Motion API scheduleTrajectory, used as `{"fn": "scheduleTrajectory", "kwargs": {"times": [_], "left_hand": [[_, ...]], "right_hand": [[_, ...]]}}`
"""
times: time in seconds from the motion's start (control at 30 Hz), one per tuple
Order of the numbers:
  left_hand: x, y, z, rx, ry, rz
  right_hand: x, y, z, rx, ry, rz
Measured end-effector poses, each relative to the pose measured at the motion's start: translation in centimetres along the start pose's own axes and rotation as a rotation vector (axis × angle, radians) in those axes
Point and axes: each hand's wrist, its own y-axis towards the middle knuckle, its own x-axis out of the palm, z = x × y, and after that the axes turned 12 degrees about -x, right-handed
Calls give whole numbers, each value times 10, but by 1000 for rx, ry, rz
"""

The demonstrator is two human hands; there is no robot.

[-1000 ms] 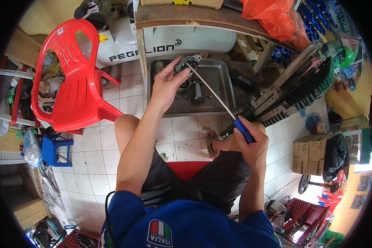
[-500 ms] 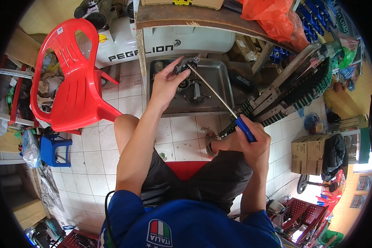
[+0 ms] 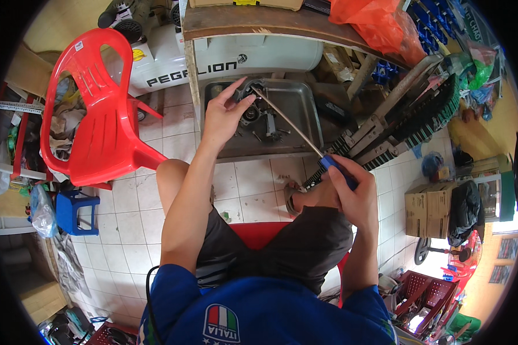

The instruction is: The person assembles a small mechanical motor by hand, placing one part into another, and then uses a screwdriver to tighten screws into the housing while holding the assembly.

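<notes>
My left hand grips a round grey metal housing, tilted above the metal tray. My right hand is closed around the blue handle of a long screwdriver. The screwdriver's shaft slants up and left, and its tip reaches the housing beside my left thumb. Whether the tip sits inside an opening there is too small to tell. Below the housing, a second round metal part lies in the tray, next to a blocky metal piece and several small screws.
A wooden shelf spans above the tray, with a large white tank behind. To the left stands a red plastic chair, near a blue stool. Metal bars with a green-edged belt lean at the right. Cardboard boxes sit farther right.
The housing in my left hand has shifted slightly left and turned, showing more of its side. My right hand has changed its grip on the screwdriver handle, and the shaft has moved slightly left.
</notes>
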Motion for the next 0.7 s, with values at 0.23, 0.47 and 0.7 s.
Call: {"fn": "scheduleTrajectory", "kwargs": {"times": [0.23,0.47,0.7], "left_hand": [[-2,3,-2,-1,-25,12],[-9,9,-13,21,-2,-2],[-1,4,-4,66,19,25]], "right_hand": [[0,11,-6,-431,-369,-15],[-11,15,-29,-448,-557,-128],[-36,25,-35,29,-10,-214]]}}
